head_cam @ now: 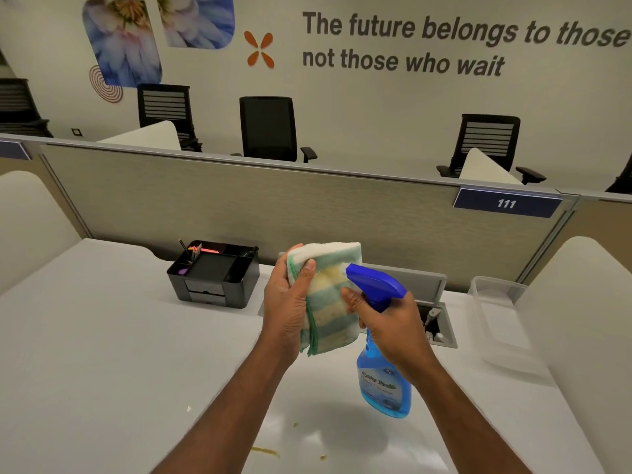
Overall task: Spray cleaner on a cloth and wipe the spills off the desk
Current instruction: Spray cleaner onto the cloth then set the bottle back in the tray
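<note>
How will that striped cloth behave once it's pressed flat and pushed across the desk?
Likely floppy: the striped cloth sags in folded layers below the left hand, so it may bunch or unfold when pushed. It looks light and thick, probably absorbent. Wetted by the spray bottle in the right hand, it should cling to the desk slightly.

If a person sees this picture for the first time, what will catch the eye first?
In the centre, the left hand holds up a striped cloth, and the right hand aims a blue spray bottle at it. Below, yellowish spills mark the white desk.
</note>
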The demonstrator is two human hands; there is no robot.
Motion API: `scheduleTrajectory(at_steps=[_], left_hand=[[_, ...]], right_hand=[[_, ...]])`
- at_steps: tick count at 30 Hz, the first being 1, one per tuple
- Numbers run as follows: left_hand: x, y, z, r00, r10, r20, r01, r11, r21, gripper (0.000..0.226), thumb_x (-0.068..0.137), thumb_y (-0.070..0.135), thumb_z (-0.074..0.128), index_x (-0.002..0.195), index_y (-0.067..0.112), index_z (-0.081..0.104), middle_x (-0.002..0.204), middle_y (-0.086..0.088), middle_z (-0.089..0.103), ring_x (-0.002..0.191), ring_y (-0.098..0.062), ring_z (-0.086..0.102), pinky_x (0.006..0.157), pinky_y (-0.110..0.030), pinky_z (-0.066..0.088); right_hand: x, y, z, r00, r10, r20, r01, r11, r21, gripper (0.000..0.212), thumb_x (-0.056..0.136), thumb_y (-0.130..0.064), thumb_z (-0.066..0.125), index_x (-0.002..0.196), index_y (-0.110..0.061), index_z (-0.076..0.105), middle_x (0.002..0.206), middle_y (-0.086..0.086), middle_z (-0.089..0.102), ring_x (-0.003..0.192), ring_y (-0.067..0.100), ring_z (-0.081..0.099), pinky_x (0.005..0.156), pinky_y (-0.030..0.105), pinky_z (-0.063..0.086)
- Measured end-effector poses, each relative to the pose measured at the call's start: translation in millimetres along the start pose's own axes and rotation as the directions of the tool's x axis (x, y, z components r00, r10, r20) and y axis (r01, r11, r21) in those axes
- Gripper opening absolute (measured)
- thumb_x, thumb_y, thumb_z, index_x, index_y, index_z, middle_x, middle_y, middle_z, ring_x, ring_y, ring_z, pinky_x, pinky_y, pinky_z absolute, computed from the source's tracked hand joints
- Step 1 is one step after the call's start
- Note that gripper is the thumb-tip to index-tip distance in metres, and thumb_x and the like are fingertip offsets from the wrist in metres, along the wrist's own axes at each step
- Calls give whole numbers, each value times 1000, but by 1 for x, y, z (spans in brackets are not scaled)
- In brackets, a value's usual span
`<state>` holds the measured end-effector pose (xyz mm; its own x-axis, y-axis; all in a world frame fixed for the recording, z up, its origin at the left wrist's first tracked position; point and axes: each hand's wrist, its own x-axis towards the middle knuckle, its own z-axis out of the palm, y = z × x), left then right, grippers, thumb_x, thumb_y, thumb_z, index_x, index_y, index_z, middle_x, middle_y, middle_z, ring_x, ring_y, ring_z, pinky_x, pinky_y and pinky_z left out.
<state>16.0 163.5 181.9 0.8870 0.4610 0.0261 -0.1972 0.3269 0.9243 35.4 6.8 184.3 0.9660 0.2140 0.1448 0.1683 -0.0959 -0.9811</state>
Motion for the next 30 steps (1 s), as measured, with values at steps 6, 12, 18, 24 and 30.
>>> scheduleTrajectory(at_steps=[6, 12, 18, 24, 30], left_hand=[[1, -5, -2, 999, -41, -3, 41, 999, -17, 34, 101, 29, 58, 135, 24, 58, 123, -9, 73, 100, -19, 75, 75, -33, 64], [10, -4, -7, 994, -92, -51, 88, 994, -70, 35, 103, 34, 54, 136, 25, 58, 129, -12, 69, 117, -34, 67, 97, -57, 57], [20, 6, -14, 986, -110, -124, 77, 967, -242, 33, 104, 32, 53, 132, 16, 61, 128, -16, 71, 107, -31, 73, 82, -49, 63], [28, 15, -25, 981, -92, -168, 26, 932, -362, 38, 104, 31, 52, 137, 12, 56, 136, -17, 65, 114, -30, 70, 85, -49, 63], [35, 23, -33, 975, -76, -207, -8, 926, -377, 40, 104, 32, 52, 139, 13, 55, 140, -16, 64, 125, -34, 63, 101, -56, 54]], right_hand=[[-1, -3, 9, 1000, -1, -17, 0, 998, -70, 27, 73, -59, 70, 90, -39, 62, 68, -11, 71, 67, -3, 67, 54, 7, 49], [0, 4, 8, 999, 46, -7, -46, 998, -47, 28, 73, -52, 75, 93, -38, 62, 65, -15, 69, 65, -5, 66, 53, 7, 49], [1, 15, 9, 1000, 12, -5, -13, 989, -147, 19, 86, -39, 76, 90, -25, 64, 68, 7, 68, 58, 10, 61, 54, 20, 53], [6, 11, 7, 1000, -1, -5, 0, 982, -191, 28, 77, -54, 71, 85, -27, 63, 63, 11, 63, 54, 10, 55, 51, 17, 50], [10, 16, 10, 995, -42, -90, 21, 974, -226, 24, 85, -46, 73, 77, -29, 57, 63, 11, 65, 63, 31, 64, 59, 36, 57]])
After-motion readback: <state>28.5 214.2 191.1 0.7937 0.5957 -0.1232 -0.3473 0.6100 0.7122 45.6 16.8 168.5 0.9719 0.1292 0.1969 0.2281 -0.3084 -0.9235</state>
